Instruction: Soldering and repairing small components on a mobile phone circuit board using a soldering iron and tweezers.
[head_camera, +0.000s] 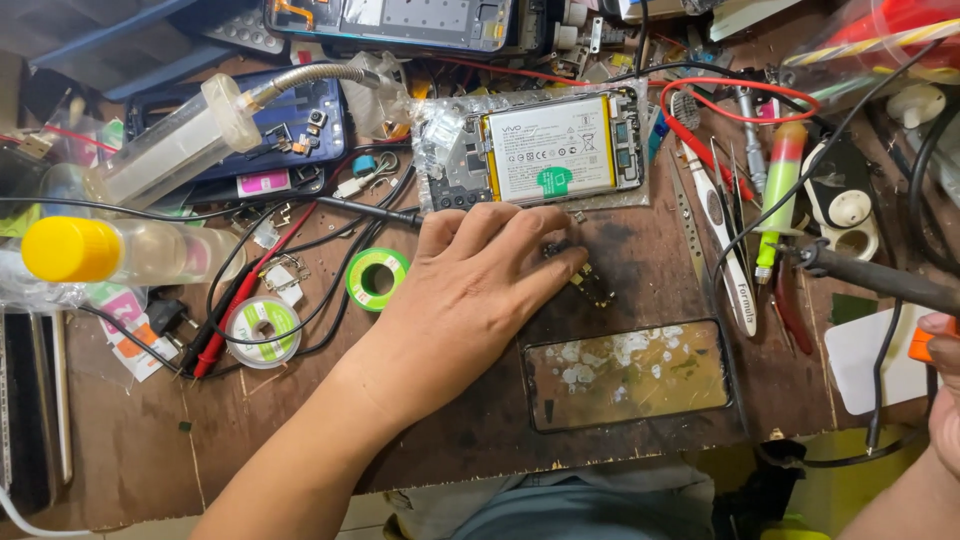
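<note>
Two hands are in view, and yours on the left (478, 280) lies palm down on the brown bench top (120, 440), its fingers pressed together over a small dark circuit part (590, 288). That part shows just past your fingertips, touching them, though you cannot tell from here whether it is pinched or only held flat. Just beyond the knuckles sits an opened phone (545, 150) with its white battery facing up. Toward your body from the fingertips lies a detached glass screen panel (625, 375), blotched with pale residue. Beside your wrist, on the outer side, rest a green tape roll (377, 278) and a spool of solder wire (263, 330).

Your right hand (945, 390) sits at the frame's edge, closed around the orange grip of a soldering iron (880, 282); its dark shaft points toward the small part and stays well apart from it. A yellow-capped clear bottle (110, 250) lies far off past the spool.
</note>
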